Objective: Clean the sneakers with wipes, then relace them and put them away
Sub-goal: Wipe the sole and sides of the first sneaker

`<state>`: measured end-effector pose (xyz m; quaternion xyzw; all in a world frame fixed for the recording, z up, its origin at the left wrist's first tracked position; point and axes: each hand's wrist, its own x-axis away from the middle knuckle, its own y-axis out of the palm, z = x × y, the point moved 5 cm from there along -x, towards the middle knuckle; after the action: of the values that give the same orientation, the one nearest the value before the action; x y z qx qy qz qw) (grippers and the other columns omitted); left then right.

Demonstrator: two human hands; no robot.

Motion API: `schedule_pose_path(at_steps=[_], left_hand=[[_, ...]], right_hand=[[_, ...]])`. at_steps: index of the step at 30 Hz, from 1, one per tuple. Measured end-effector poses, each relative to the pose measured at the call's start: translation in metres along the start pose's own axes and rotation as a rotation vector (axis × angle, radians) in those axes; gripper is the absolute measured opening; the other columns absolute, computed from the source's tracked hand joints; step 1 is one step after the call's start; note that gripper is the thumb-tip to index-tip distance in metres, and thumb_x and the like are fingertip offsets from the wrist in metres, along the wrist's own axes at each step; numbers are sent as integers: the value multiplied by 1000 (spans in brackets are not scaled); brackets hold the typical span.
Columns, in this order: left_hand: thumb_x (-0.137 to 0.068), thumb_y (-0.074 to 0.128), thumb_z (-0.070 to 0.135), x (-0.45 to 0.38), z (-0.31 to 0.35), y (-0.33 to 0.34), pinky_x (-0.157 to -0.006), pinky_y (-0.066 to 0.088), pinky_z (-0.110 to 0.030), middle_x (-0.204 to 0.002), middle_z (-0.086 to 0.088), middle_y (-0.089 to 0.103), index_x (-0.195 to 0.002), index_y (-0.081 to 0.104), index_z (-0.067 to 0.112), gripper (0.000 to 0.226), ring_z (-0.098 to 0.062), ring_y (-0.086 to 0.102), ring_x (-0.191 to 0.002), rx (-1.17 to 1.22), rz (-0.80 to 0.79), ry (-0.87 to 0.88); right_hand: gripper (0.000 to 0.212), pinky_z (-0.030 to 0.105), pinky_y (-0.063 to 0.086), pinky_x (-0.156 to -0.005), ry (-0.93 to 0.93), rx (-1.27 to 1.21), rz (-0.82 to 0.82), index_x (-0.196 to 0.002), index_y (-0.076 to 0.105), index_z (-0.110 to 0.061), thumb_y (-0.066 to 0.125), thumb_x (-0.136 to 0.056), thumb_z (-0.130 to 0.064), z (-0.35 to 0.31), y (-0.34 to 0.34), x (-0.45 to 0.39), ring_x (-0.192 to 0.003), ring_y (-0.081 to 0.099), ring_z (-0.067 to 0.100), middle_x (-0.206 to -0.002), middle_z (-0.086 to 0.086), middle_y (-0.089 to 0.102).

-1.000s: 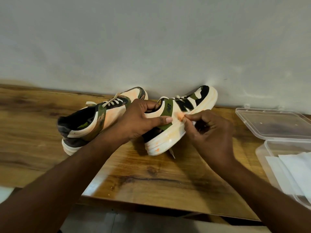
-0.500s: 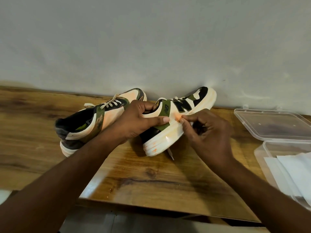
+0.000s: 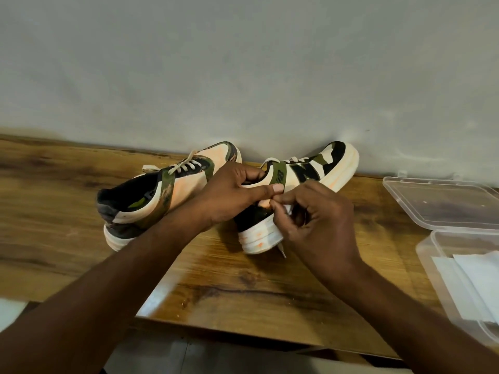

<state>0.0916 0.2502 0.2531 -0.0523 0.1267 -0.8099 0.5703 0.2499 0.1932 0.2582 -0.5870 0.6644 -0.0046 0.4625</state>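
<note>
Wood-grain counter (image 3: 243, 287), head view only. Your left hand (image 3: 229, 195) grips the collar of the right-hand sneaker (image 3: 302, 174), fingers curled into the opening and thumb laid along its side. That sneaker is tilted, heel toward the front edge, toe up against the wall (image 3: 243, 63) at the back edge. Your right hand (image 3: 318, 217) is curled, fingertips pinching a small pale wipe (image 3: 286, 209) against the shoe's side near the heel; the two hands touch at thumb and fingertip. Orange smears show on the white sole by the heel. A lace tip hangs below the sole, just above the counter.

The second sneaker (image 3: 162, 190) sits just beside it toward the left, laced, heel toward you, toe near the back edge; your left forearm crosses in front of it.

At the right edge: a clear plastic box (image 3: 429, 255) holding white wipes (image 3: 469, 282), with its clear lid (image 3: 442, 201) lying open behind it.
</note>
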Motion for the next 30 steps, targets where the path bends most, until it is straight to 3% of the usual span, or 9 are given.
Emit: schedule_pose_path(at_steps=[4, 8, 14, 18, 21, 25, 27, 30], left_hand=[[-98, 72, 19, 2, -1, -1, -66, 44, -19, -64, 5, 66, -71, 75, 20, 26, -2, 57, -64, 12, -8, -6], [-98, 71, 23, 1, -3, -4, -65, 43, -22, -62, 1, 65, -71, 76, 20, 28, -5, 55, -62, 15, 4, -25], [-98, 71, 18, 1, 1, -3, -59, 41, -17, -60, 8, 63, -67, 73, 22, 31, 1, 54, -59, -22, -14, -2], [-97, 72, 17, 0, 0, -3, -54, 39, -12, -57, 12, 60, -62, 71, 24, 36, 4, 52, -55, -23, -5, -18], [-97, 72, 17, 0, 0, -3, -59, 40, -14, -59, 13, 62, -59, 73, 30, 40, 5, 53, -59, -52, -8, 1], [-95, 74, 23, -1, -6, -6, -73, 50, -24, -86, -4, 79, -84, 81, 25, 13, -6, 67, -78, -37, 27, -3], [-95, 74, 21, -1, -6, -6, -69, 48, -23, -79, -2, 76, -80, 80, 19, 17, -6, 64, -73, -36, 34, 6], [-95, 75, 20, -1, -6, -6, -62, 43, -16, -68, 9, 68, -74, 77, 20, 22, 0, 57, -65, -38, 27, 8]], right_hand=[[10, 15, 50, -71, -16, -4, -31, -98, 80, -9, 83, -88, -9, -11, 8, 11, -78, 60, 4, -90, -1, 70], [18, 23, 55, -71, -61, -11, -74, -106, 81, -10, 84, -88, -11, -14, 9, 9, -82, 64, 7, -93, 0, 71], [18, 28, 54, -67, -149, -24, -105, -111, 80, -8, 75, -95, -15, -16, 7, 10, -82, 61, 11, -94, 2, 66], [20, 36, 54, -63, -278, 86, -252, -116, 76, -7, 71, -99, -16, -28, 17, 23, -82, 59, 17, -99, 6, 62], [20, 30, 57, -70, -140, 52, -159, -114, 79, -10, 74, -96, -15, -10, 6, 9, -84, 62, 13, -99, 2, 66], [21, 10, 51, -71, 69, 57, 0, -111, 81, -17, 80, -91, -15, 15, -14, -4, -81, 63, 1, -96, -3, 71], [21, 9, 51, -74, 28, 11, -44, -113, 79, -17, 76, -92, -18, -1, -5, 8, -82, 63, 0, -98, -4, 72], [21, 20, 53, -69, -142, -37, -163, -114, 77, -11, 71, -97, -21, -28, 16, 27, -82, 62, 7, -99, 0, 70]])
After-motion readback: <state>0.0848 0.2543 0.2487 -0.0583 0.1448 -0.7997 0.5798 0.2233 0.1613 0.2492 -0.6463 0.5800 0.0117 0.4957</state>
